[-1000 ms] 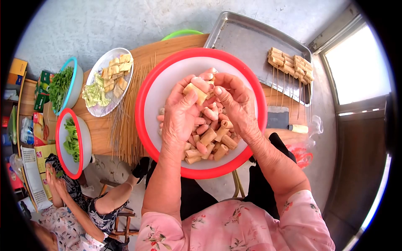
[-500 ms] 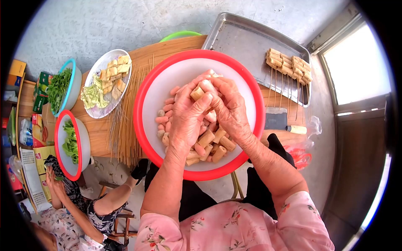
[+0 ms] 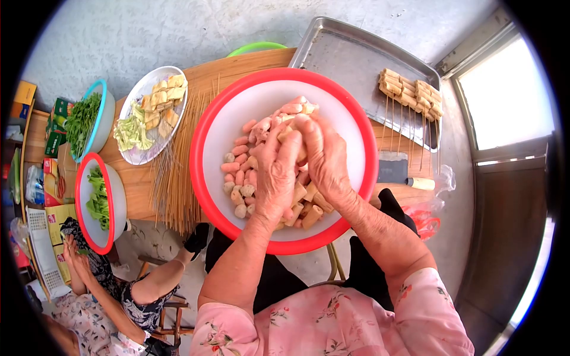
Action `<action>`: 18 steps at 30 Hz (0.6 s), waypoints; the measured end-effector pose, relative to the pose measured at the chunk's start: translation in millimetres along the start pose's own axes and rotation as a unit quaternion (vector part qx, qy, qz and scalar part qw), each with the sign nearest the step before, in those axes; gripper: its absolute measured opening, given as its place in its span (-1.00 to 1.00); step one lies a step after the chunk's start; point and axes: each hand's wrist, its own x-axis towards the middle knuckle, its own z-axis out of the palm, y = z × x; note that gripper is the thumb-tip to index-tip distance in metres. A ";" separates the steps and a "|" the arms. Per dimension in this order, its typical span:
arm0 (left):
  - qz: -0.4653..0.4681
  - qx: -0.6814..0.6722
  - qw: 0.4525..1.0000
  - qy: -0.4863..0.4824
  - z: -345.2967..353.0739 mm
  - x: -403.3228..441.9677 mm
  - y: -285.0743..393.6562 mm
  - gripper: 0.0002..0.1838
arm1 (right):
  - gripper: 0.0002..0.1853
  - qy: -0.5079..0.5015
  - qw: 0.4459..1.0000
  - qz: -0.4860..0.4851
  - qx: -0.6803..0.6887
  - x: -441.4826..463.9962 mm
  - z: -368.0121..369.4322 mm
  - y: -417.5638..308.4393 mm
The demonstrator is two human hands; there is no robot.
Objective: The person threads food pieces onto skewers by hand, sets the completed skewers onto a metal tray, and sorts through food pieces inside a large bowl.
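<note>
Over a white bowl with a red rim (image 3: 198,160), my left hand (image 3: 276,172) and my right hand (image 3: 326,157) are pressed together, fingers closed. A tan roll (image 3: 301,156), like rolled tofu skin, shows partly between the palms; the hands hide most of it. More tan rolls (image 3: 312,217) lie in the bowl just below my wrists. To the left of my left hand are small pink sausages (image 3: 240,150) and greyish balls (image 3: 229,187). Pale pink pieces (image 3: 291,108) are heaped beyond my fingertips.
Bamboo skewers (image 3: 175,190) lie left of the bowl, beside an oval plate (image 3: 128,155) of cabbage and tofu pieces. Bowls of greens (image 3: 100,199) stand farther left, near another person's hands (image 3: 75,255). At right are a metal tray (image 3: 338,59) with skewered rolls (image 3: 401,89) and a cleaver (image 3: 393,170).
My hands have closed together over the tan roll, which showed plainly at my fingertips before and is now mostly covered. More of the sausages and balls at left shows.
</note>
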 end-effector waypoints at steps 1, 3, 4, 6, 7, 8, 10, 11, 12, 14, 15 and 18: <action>-0.026 0.042 0.998 0.026 4.2 -3.5 3.8 -0.60 | -0.72 0.022 0.999 0.044 0.020 -0.2 0.0 -3.3; -0.039 -0.010 0.998 0.058 6.5 -3.0 -6.8 -0.62 | -0.69 0.022 0.998 0.053 0.012 0.3 -3.5 -14.3; -0.029 -0.067 0.997 0.040 6.1 -3.1 -6.5 -0.62 | -0.67 -0.006 0.997 0.082 0.012 1.7 -6.4 -16.0; -0.018 -0.124 0.992 0.023 3.5 -1.1 -7.4 -0.61 | -0.65 -0.034 0.993 0.109 0.012 4.6 -9.8 -15.2; -0.005 -0.054 0.998 0.035 -0.2 1.9 -10.4 -0.60 | -0.62 -0.045 0.983 0.137 0.117 5.2 -10.7 -12.5; 0.001 -0.020 0.999 0.041 -3.5 4.5 -14.0 -0.59 | -0.59 -0.056 0.960 0.163 0.219 5.7 -11.3 -9.7; 0.020 0.034 0.998 0.051 -9.7 9.6 -21.5 -0.59 | -0.59 -0.050 0.961 0.145 0.229 5.3 -9.1 -1.8; 0.016 0.041 0.997 0.055 -9.5 8.9 -19.0 -0.59 | -0.58 -0.045 0.962 0.128 0.239 5.2 -8.3 -1.3; 0.013 0.048 0.997 0.059 -9.3 8.3 -16.3 -0.60 | -0.58 -0.045 0.961 0.129 0.239 5.5 -10.1 -3.6; 0.008 0.034 0.998 0.048 -8.0 7.1 -10.5 -0.60 | -0.63 -0.064 0.979 0.101 0.166 8.8 -16.1 -12.4; 0.007 0.013 0.999 0.033 -7.6 7.2 -9.1 -0.61 | -0.63 -0.063 0.979 0.101 0.165 9.4 -17.6 -12.1; 0.004 0.014 1.000 0.008 -8.9 9.2 -7.6 -0.59 | -0.68 -0.087 0.966 0.108 0.218 10.5 -19.5 -10.9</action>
